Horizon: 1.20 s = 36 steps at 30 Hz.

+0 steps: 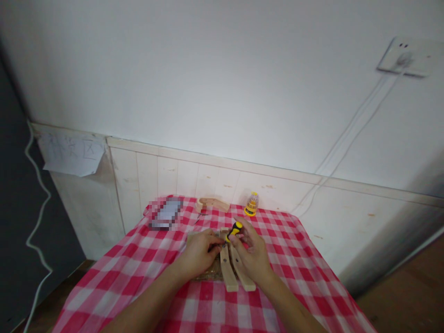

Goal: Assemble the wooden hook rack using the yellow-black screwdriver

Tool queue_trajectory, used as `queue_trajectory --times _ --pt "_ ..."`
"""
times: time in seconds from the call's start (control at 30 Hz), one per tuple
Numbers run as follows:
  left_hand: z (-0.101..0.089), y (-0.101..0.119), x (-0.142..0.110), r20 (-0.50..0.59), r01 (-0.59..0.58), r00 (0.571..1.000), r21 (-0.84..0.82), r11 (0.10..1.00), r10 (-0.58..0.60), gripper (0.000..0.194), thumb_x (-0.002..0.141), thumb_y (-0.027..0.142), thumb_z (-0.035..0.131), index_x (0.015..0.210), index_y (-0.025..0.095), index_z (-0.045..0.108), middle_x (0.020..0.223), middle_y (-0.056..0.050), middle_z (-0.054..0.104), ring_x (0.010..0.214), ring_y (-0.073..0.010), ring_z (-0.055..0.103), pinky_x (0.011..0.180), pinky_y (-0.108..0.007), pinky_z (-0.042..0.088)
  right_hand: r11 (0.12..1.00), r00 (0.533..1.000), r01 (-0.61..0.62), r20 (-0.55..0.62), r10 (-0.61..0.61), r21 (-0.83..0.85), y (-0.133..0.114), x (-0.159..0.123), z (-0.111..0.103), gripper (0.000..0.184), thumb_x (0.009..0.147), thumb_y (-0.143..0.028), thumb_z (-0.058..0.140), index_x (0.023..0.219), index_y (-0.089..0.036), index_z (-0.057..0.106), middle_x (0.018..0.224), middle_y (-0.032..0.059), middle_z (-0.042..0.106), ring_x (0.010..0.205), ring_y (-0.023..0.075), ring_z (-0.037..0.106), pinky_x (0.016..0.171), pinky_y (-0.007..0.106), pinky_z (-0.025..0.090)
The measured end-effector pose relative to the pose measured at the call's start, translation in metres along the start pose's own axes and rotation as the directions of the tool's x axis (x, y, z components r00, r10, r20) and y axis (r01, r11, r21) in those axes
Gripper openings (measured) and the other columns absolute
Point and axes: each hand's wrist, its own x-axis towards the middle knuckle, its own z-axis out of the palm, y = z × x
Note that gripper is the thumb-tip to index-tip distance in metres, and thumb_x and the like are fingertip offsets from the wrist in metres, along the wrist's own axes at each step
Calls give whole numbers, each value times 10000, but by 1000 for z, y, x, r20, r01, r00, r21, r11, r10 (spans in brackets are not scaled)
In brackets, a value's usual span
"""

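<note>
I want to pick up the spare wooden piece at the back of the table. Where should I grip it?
Pinch the wooden piece across its narrow middle, coming from above. It lies flat and long on the checked tablecloth, with both long edges free for the fingers.

We identify the setting as a room in a home fitted out for light assembly work. A small table (305, 259) under a red-and-white checked cloth stands against a plain white wall with pale wood panelling (173, 175) along its lower part. A wall socket (409, 58) with white cables (350, 134), a handwritten paper note (71, 155) taped to the panelling, and wood-look flooring (409, 286) support this reading
</note>
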Motion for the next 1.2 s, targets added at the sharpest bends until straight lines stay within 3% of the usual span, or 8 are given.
queue_trajectory --times 0.4,0.67,1.2 --pt "3 -3 1 -31 -3 1000 -33 999 2 216 906 236 603 933 255 816 883 -37 713 852 -205 650 758 -298 409 999 1000 -20 -2 20 27 -5 2 -1 377 909 -312 693 1283 -270 666 1054 41 768 827 192 756 755 304 625" --pt "2 0 0 -26 8 1000 -42 999 -9 238 911 227 589 957 256 820 923 -46 725 868 -201 648 761 -297 404 998 1000 3 -16 -2 59 -4 4 1 286 887 -288 713 1171 -270 683 939 7 743 788 177 733 707 273 601" --pt "3 -2 1 -17 26 999 -27 999 -27 244 907 224 588 973 260 821 941 -44 738 882 -208 661 777 -303 415 999 998 44 -35 -45 -29 9 0 0 461 950 -288 665 1405 -288 588 1091 49 761 904 196 754 797 316 623"
